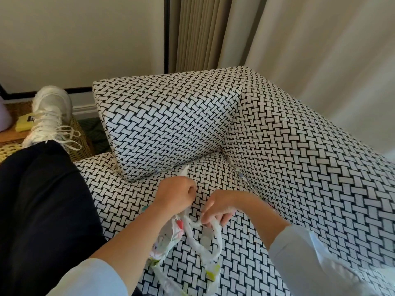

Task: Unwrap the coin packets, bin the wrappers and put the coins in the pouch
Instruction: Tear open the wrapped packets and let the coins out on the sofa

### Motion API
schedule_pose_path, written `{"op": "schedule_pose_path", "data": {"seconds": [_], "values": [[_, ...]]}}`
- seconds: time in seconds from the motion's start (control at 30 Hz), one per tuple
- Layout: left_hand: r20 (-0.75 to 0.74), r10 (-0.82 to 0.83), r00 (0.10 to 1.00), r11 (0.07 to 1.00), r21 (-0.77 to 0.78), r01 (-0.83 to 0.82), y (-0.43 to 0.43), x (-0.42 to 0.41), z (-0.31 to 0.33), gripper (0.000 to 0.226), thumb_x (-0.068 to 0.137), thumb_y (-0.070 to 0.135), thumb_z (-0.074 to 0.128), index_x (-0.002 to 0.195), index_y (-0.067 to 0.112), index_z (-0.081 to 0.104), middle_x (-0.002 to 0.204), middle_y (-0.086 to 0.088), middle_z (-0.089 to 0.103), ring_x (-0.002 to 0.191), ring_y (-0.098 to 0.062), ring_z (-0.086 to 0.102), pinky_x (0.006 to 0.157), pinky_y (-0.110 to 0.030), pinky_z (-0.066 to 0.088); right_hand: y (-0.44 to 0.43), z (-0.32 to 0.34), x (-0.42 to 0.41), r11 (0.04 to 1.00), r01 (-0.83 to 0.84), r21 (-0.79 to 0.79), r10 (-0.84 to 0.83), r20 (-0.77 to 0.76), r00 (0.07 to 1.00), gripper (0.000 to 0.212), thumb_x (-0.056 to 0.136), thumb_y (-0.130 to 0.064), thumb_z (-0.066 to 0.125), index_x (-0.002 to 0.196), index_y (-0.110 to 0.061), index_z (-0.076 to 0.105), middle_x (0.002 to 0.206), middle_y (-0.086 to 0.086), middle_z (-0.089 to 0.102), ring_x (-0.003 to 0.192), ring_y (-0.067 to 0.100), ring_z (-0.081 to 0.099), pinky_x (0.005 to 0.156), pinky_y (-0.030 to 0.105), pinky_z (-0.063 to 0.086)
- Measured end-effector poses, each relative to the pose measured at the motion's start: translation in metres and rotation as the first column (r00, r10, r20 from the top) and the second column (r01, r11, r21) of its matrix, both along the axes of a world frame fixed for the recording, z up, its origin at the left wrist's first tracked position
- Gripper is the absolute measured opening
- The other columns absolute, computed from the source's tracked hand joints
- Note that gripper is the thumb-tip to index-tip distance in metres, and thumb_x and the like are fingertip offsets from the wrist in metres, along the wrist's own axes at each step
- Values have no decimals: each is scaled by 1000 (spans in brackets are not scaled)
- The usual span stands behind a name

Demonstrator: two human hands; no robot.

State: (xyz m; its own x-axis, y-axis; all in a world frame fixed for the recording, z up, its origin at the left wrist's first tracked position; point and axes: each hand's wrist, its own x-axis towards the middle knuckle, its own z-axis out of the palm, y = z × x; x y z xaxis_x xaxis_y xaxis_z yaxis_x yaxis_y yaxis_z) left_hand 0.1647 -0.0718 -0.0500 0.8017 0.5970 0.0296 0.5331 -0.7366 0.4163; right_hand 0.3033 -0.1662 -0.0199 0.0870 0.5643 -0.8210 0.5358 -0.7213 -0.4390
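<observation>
Wrapper (167, 240): left hand (175, 194) grips, right hand (221, 208) pinches with curled fingers; we should peel slowly, spilling nothing.

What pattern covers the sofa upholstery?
A black-and-white basket-weave pattern on the sofa, clearest in the head view.

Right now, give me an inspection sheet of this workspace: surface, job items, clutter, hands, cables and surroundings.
Surface: sofa seat in black-and-white basket-weave fabric, matching cushion behind.
Job's things: white printed wrapper, twisted, held between both hands above the seat; coins, pouch, bin not seen.
Clutter: coloured scrap by the left wrist, too hidden to identify.
Hands: left hand grips one wrapper end; right hand pinches the twisted strand.
Cables: nothing seen.
Surroundings: white sneaker before a wicker table holding a yellow box; curtains behind the sofa.
</observation>
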Motion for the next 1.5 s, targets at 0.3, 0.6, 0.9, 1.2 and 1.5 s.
{"op": "schedule_pose_path", "data": {"seconds": [0.3, 0.6, 0.9, 1.2, 1.5], "values": [[290, 129, 948, 987, -132, -94, 11, 29, 1, 18, 96, 22, 53, 103, 25, 70, 102, 13, 68, 45, 8, 41, 42, -10, 29, 19, 5, 48, 828, 255, 499, -410, 227, 884, 27, 95, -23, 52, 113, -14, 70, 108, 8, 73, 77, 13, 70, 72, 31, 57], [31, 112, 993, 976, -193, -104, 38, 85, -14, 33, 99, 22, 45, 130, 13, 52, 114, -4, 63, 87, -21, 63, 79, -38, 55, 56, -34, 75, 842, 243, 482, -431, 330, 840, 50, 96, -29, 42, 145, -31, 37, 116, 3, 62, 95, 20, 56, 92, 43, 51], [-104, 129, 986, 966, -211, -149, 53, 128, -26, 29, 99, 26, 41, 122, 13, 54, 113, -7, 63, 99, -25, 62, 84, -40, 54, 83, -48, 91, 777, 190, 600, -535, 473, 700, 51, 91, -20, 51, 140, -26, 36, 70, -7, 51, 62, 15, 53, 50, 26, 35], [-261, 147, 954, 948, -238, -211, 56, 150, -34, 40, 99, 31, 33, 132, 14, 46, 135, -12, 48, 119, -29, 51, 99, -46, 44, 97, -50, 112, 822, 332, 462, -508, 333, 795, 43, 92, -15, 42, 134, -21, 48, 83, 5, 65, 51, 21, 60, 43, 26, 46], [-413, 141, 900, 939, -231, -253, 59, 163, -27, 47, 95, 34, 33, 138, 19, 43, 143, -13, 42, 129, -29, 42, 106, -47, 35, 116, -36, 118, 898, 374, 230, -429, 273, 861, 22, 95, -8, 30, 101, -3, 51, 66, 20, 61, 32, 19, 56, 37, 28, 50]]}}
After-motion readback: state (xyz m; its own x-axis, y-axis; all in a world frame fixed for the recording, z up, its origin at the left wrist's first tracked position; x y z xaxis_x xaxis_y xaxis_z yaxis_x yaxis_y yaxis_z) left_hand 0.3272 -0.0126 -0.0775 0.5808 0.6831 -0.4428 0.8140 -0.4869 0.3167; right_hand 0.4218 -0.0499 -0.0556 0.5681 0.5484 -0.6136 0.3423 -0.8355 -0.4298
